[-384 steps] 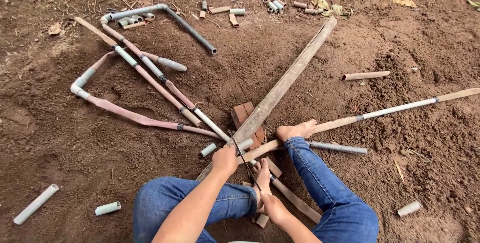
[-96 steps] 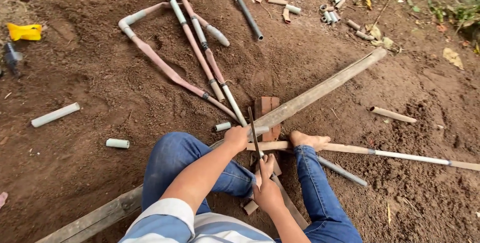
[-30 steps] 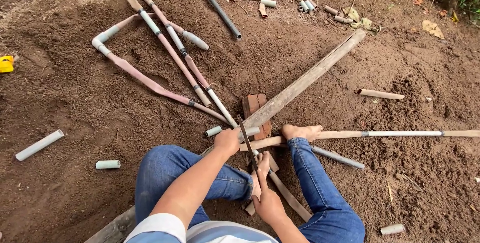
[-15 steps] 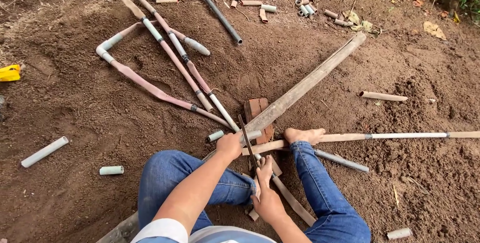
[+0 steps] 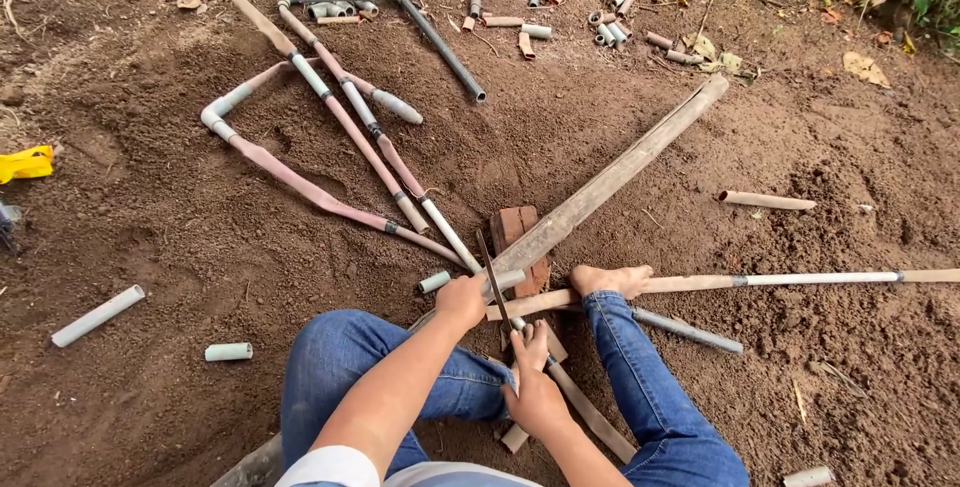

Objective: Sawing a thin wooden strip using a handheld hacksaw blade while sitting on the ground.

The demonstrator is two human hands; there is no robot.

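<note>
A short grey plastic pipe [image 5: 500,280] is gripped by the left hand [image 5: 462,299] for steadiness; at its 5 o'clock, a thin dark saw blade [image 5: 492,269] is clasped by the right hand [image 5: 533,392]

Jointed pipes [image 5: 340,127] are laid left of the brick [image 5: 518,232]; a plank [image 5: 620,172] is rested across it.
</note>
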